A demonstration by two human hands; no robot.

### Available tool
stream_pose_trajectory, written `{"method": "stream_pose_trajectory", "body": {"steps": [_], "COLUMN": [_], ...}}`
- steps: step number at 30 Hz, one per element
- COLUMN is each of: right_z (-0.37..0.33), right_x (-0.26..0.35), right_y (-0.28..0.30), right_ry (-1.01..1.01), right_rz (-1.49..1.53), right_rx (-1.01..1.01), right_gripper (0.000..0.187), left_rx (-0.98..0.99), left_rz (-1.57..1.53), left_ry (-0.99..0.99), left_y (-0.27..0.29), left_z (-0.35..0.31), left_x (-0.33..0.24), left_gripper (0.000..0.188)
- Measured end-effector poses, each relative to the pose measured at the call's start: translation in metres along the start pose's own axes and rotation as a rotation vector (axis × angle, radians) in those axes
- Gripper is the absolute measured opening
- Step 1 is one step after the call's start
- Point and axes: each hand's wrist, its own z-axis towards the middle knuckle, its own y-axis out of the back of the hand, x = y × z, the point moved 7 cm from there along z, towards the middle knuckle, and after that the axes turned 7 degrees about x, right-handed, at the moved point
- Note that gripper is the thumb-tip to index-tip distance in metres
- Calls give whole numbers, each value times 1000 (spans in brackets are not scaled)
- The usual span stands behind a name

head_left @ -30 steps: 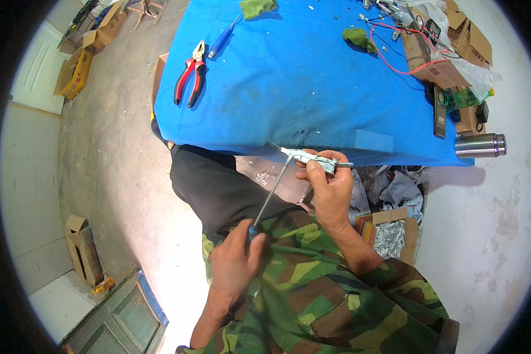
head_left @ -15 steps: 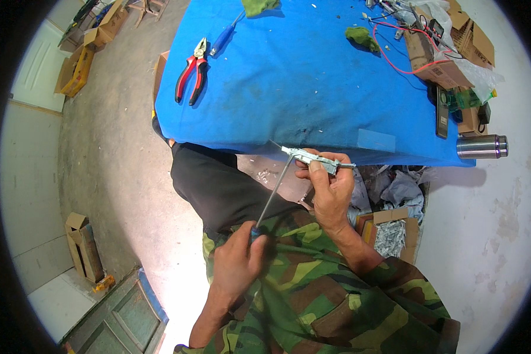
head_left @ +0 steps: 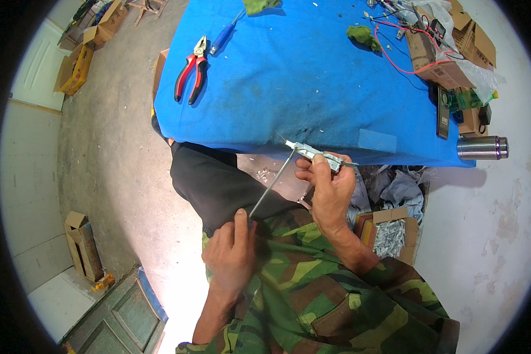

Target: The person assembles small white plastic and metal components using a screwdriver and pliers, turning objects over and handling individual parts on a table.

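Note:
My left hand [head_left: 227, 251] is closed around the handle of a screwdriver [head_left: 272, 186], hiding most of that handle. The long metal shaft slants up and to the right. Its tip meets the left part of a slim pale-grey metal piece [head_left: 310, 154], which has a white end and a thin wire-like point. My right hand [head_left: 333, 194] pinches this piece between thumb and fingers, just in front of the table's near edge. Whether the tip sits in a screw or only touches the piece is too small to tell.
Red-and-black pliers [head_left: 191, 71] and a blue-handled screwdriver [head_left: 222, 40] lie on the blue-covered table [head_left: 259, 100]. A green cloth [head_left: 363, 38], cables and a cardboard box [head_left: 445, 75] occupy its right side, with a metal flask [head_left: 482, 148] at the corner. Below stands a box of metal pieces [head_left: 390, 238].
My left hand has rolled on the screwdriver handle and shifted slightly left, its thumb now pointing up along the tool. The metal piece and right hand have moved a little right.

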Motion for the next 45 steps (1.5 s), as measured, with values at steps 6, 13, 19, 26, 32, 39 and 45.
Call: {"method": "stream_pose_trajectory", "body": {"steps": [6,13,19,26,32,39,45], "right_z": [2,-1,5,14,9,6,7], "right_x": [0,-7,-18,-7,2,6,9], "right_y": [2,3,9,6,-11,-21,-31], "right_ry": [24,-42,-38,-7,41,53,103], "right_rz": [7,87,113,9,-60,-52,-24], "right_rx": [6,52,80,104,197,251,263], "right_gripper": [25,23,20,28,24,22,23], "left_rx": [88,196,330,261,198,201,264], "left_rz": [-175,-529,-494,-608,-619,-609,-605], "left_ry": [58,198,204,214,188,150,125], "left_y": [-5,-12,-14,-10,-11,6,2], "left_z": [1,-7,1,-1,-1,-1,-12], "left_x": [8,16,10,9,13,9,10], "left_gripper": [46,39,40,35,34,41,54]}}
